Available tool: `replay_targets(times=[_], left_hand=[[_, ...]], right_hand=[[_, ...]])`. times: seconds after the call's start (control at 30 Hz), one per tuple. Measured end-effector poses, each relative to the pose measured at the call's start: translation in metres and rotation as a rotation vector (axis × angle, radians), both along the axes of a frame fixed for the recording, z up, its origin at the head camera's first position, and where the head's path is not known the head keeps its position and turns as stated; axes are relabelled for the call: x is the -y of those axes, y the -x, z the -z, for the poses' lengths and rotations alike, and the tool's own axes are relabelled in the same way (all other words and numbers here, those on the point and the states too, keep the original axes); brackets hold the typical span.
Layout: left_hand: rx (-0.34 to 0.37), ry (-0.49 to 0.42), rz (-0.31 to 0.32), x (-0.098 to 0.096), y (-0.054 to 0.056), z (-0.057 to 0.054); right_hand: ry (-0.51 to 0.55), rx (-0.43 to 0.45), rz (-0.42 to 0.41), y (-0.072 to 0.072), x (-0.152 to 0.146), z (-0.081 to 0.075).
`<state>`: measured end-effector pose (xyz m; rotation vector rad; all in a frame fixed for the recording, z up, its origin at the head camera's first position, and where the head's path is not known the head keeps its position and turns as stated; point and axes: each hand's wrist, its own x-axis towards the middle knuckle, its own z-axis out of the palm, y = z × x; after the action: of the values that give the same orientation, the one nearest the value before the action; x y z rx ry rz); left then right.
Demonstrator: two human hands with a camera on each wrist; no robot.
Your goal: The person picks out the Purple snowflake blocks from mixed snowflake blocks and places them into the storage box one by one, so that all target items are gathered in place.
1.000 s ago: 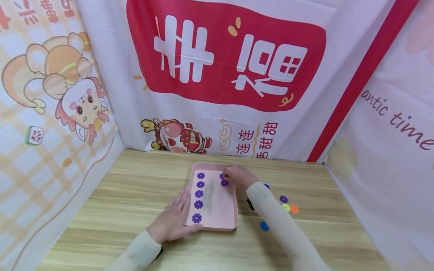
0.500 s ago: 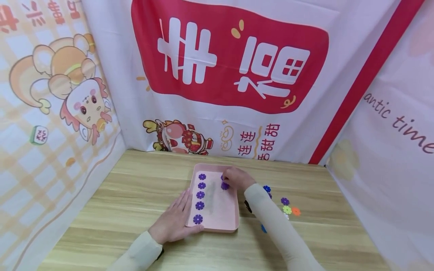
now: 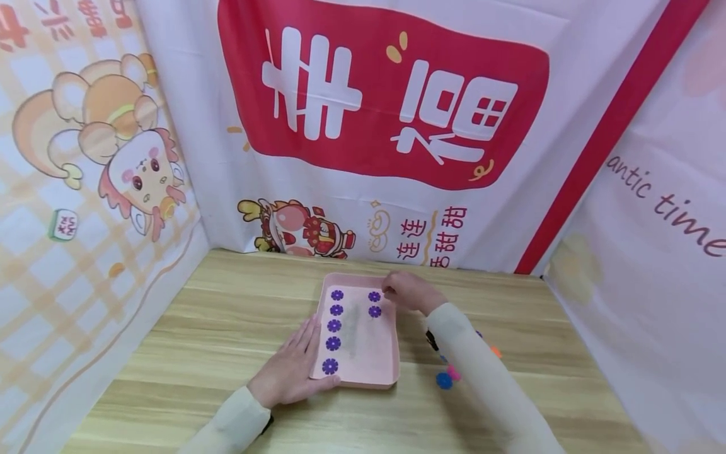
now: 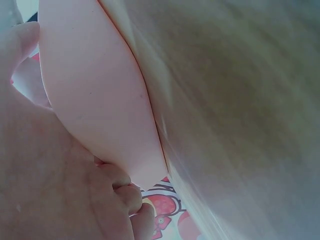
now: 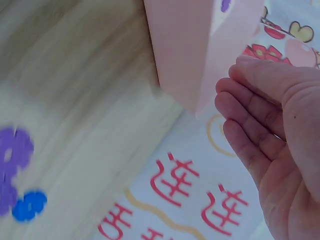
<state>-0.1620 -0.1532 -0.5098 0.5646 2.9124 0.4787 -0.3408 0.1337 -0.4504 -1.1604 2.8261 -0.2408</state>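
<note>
The right hand [image 3: 409, 293] has a loose, half-closed grip: the fingers bend inward, thumb by the forefinger, and no piece shows in it. It is at the right wall of the pink tray [image 3: 371, 359], near the far corner; I cannot tell whether it touches. The left hand [image 3: 286, 372] lies along the tray's left wall, fingers extended, thumb at the near rim. Inside the tray, two purple snowflake discs [image 3: 375, 311] lie along the right side, facing a column of five matching discs [image 3: 334, 326] along the left.

On the worktop [image 3: 187, 328], right of the tray, are a blue disc [image 3: 444, 381] and a pink piece [image 3: 454, 373].

The step looks like laying discs in columns: best to brace the tray lightly, pinch each disc by its edge, align it with its opposite, then release straight upward.
</note>
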Motion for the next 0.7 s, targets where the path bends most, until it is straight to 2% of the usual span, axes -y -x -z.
replay_targets(times=[0.13, 0.27, 0.53, 0.7], left_hand=[[-0.010, -0.004, 0.000, 0.000, 0.000, -0.001], [-0.005, -0.009, 0.001, 0.000, 0.001, -0.001], [-0.010, -0.009, 0.009, -0.001, 0.004, 0.000], [-0.010, -0.003, 0.012, -0.001, 0.003, 0.000]], right_hand=[[-0.008, -0.019, -0.012, -0.009, -0.021, -0.014], [-0.034, -0.022, -0.013, -0.015, -0.047, -0.019], [-0.075, 0.019, 0.071, -0.024, -0.114, -0.007], [-0.082, 0.113, 0.202, -0.035, -0.151, 0.005]])
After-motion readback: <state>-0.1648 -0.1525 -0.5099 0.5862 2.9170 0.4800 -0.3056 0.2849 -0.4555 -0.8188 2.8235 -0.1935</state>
